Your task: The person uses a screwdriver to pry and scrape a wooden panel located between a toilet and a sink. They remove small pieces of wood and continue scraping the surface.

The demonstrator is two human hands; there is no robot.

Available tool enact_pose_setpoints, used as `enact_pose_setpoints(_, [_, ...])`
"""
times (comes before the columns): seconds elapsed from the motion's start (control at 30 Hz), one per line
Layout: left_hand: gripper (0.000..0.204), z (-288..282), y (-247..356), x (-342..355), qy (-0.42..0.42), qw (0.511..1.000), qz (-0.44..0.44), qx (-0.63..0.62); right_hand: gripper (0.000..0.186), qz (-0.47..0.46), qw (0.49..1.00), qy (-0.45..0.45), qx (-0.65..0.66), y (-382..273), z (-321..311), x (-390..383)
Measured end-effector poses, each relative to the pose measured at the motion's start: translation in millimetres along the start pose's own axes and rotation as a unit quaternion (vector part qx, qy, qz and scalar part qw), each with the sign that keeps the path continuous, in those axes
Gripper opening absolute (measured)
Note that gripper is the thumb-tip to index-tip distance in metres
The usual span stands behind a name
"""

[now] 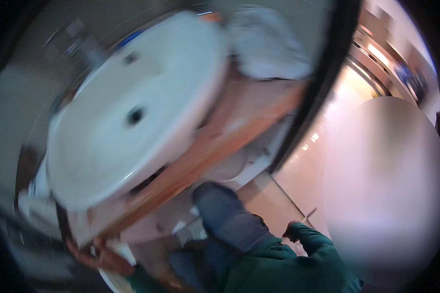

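My left hand (105, 259), in a green sleeve, is at the near left corner of the wooden counter (200, 166). Its fingers are apart, the tips close to the counter's edge; blur hides whether they touch it. On the counter sits a white oval washbasin (156, 88) with a dark drain hole. My right hand (293, 234) is low at the right, above the tiled floor, dark and smeared. A thin dark stick-like thing (311, 213) shows just beyond it; I cannot tell if the hand holds it.
A tap (78, 46) stands behind the basin. Crumpled white cloth (266, 44) lies at the counter's far right end. A dark upright frame (318, 88) separates this spot from a brighter tiled room. A large pale blurred oval (388, 195) covers the right side.
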State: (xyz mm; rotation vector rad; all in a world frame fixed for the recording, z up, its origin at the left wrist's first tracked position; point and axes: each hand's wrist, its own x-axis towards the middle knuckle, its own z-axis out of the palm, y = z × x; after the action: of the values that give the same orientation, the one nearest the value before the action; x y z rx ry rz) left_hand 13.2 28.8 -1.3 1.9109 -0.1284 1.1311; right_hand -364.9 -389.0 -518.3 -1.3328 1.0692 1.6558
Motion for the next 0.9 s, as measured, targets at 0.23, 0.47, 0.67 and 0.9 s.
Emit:
enact_pose_setpoints(0.23, [0.134,43.8,14.3,-9.9,0.042,0.976,-0.103,-0.187,0.026,-0.326,0.811,0.474,-0.108,-63.5,-88.1,-330.5])
enact_pose_setpoints(0.47, [0.131,23.7,-21.6,1.7,0.034,0.986,0.086,-0.141,0.02,-0.697,0.575,0.428,-0.019,-212.6,71.6,-471.5])
enact_pose_setpoints(0.67, [0.038,-42.2,-81.0,-44.1,0.273,0.921,-0.17,-0.218,0.025,-0.779,0.543,0.311,-0.049,-297.5,154.8,-487.4])
enact_pose_setpoints(0.9, [0.029,-54.6,-117.1,-113.7,0.247,0.903,-0.274,-0.22,0.024,-0.821,0.515,0.239,-0.065,-366.1,192.8,-491.3])
